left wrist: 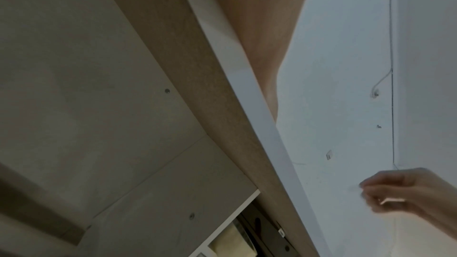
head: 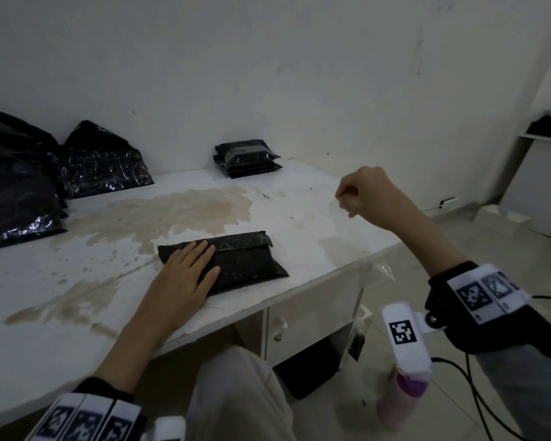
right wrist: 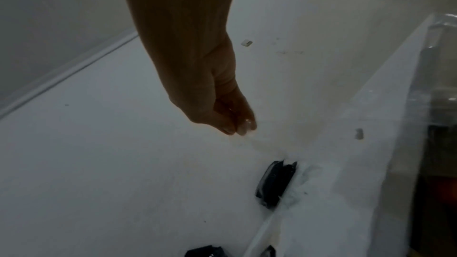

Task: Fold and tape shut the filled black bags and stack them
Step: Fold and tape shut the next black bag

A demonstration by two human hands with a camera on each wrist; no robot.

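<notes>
step: folding's done on this one, I'd say I'm mid-taping. The folded bag [head: 225,261] lies near the front edge of the table [head: 315,249], flap turned over along its far side.
left hand [head: 185,278]: flat on the bag's left half, fingers straight, just pressing it down so the flap doesn't pop back up.
right hand [head: 365,194]: up in the air over the table's right end, well apart from the bag, fingertips [right wrist: 243,129] pinched together. Looks like a strip of clear tape in there, but honestly it's too faint to swear to.
next move: bring the right hand over and lay whatever it's got across the flap edge, then smooth it flat. My guess is the flap wants to spring, so the left hand shouldn't lift early.
done pile: finished stack [head: 247,159] sits at the back by the wall [head: 268,74]; this bag goes on top after.
still to do: loose filled bags [head: 102,163] heaped at the back left.
surface: white tabletop, big tan stain [head: 178,211] where the coating's worn off.
room: pretty dim, tiled floor [head: 458,281] on the right.
</notes>
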